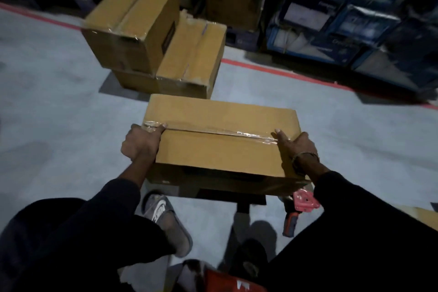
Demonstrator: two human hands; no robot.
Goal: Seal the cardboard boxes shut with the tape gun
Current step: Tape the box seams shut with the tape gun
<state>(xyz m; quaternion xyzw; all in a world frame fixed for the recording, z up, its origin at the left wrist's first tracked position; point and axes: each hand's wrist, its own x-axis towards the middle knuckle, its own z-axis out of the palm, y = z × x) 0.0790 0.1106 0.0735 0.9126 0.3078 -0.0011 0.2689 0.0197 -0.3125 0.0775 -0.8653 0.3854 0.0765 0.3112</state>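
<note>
Both hands had a grip on the ends of the taped box (220, 140): the left hand (139, 142) was curled round the left end with its thumb up on the tape seam, and the right hand (296, 147) clamped the right end, fingers lying across the top near where the tape finished. That box sat in front of the person on a small dark stand (239, 197) rather than a proper worktop, top flaps closed with clear tape along the centre seam.

The tape gun (299, 206) was on the floor (59, 92) just under the box's right corner, red body, nobody holding it. Ahead, three more cardboard boxes (154, 38) were stacked on the floor, all with tape showing.

Handling-wise, it looked like a stiff corrugated carton, not slippery, wide enough that two hands at the short ends made sense. Weight's hard to call; the two-handed hold suggested it wasn't trivial. Taking it low at the ends would probably beat pulling on the flaps, since the tape seam is likely the weak bit.
</note>
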